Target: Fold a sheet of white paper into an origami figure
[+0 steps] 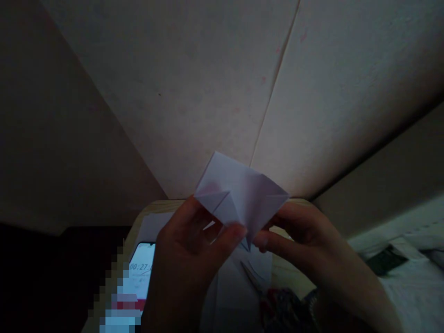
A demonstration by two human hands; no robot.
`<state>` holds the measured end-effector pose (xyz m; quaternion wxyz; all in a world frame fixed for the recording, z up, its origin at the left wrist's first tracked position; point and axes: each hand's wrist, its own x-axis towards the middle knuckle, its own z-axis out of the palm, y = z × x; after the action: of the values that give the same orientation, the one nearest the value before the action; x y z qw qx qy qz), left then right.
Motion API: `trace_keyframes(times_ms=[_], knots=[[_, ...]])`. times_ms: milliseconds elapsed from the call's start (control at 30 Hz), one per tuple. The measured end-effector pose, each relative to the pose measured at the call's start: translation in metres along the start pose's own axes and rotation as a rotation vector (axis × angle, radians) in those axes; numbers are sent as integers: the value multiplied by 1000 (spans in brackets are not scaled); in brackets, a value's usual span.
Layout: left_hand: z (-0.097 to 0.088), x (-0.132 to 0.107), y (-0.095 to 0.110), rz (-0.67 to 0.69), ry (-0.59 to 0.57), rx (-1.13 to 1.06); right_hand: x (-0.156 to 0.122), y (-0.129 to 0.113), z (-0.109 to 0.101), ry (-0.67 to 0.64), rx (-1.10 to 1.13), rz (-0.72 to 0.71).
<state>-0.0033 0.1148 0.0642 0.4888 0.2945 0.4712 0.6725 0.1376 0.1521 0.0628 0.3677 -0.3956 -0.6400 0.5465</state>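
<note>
A folded piece of white paper (239, 189) is held up in the air in front of me, with creases and triangular flaps showing. My left hand (187, 259) pinches its lower left part, thumb pressed on the bottom point. My right hand (301, 236) grips the lower right side, fingers curled behind the paper and thumb near the bottom tip. Both hands are closed on the paper above a small wooden table (163, 206).
A phone (140, 273) with a lit timer screen lies on the table at lower left. More white paper (236, 286) and a pair of scissors (256, 277) lie under my hands. Pale walls rise behind. A bed with light bedding (409, 277) is at right.
</note>
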Motion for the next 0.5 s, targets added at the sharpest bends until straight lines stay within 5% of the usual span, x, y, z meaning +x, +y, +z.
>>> trace_keyframes(times_ms=[233,500], knots=[[-3,4,-7,28,-79,-15,2,2,-1,81,18,-41],[0,-1,-4,32,-14,64,0,1,-1,63,-66,-93]])
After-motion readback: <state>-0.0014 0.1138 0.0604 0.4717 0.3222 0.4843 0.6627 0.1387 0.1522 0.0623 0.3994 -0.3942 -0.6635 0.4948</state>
